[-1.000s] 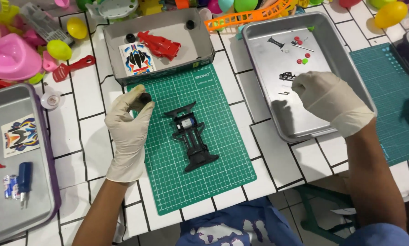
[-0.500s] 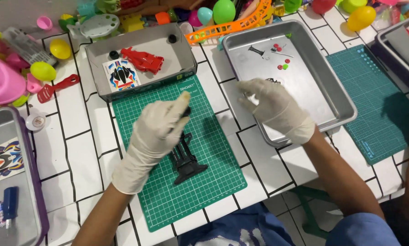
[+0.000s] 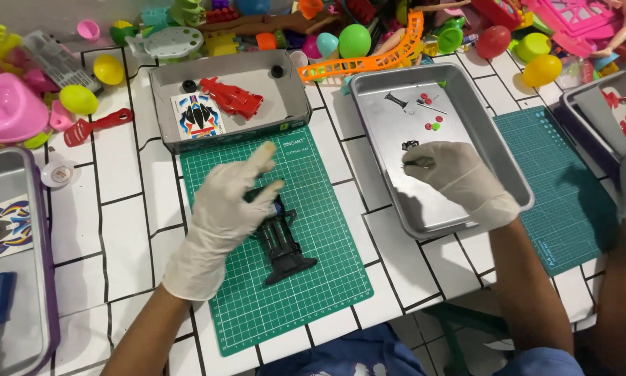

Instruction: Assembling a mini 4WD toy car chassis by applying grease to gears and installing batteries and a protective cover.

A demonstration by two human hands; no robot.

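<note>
Head view — right hand [image 3: 459, 177] lower over tray [image 3: 497, 150]

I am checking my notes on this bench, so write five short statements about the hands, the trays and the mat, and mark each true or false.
1. Both hands wear pale gloves. True: the left hand and the right hand are gloved.
2. The black toy car chassis lies on a green cutting mat. True.
3. The right hand is over the cutting mat. False: it is over the metal tray, pinching a small dark part.
4. The red car body lies in the grey box behind the mat. True.
5. The sticker sheet lies on the bare table. False: it lies in the grey box beside the red car body.
</note>
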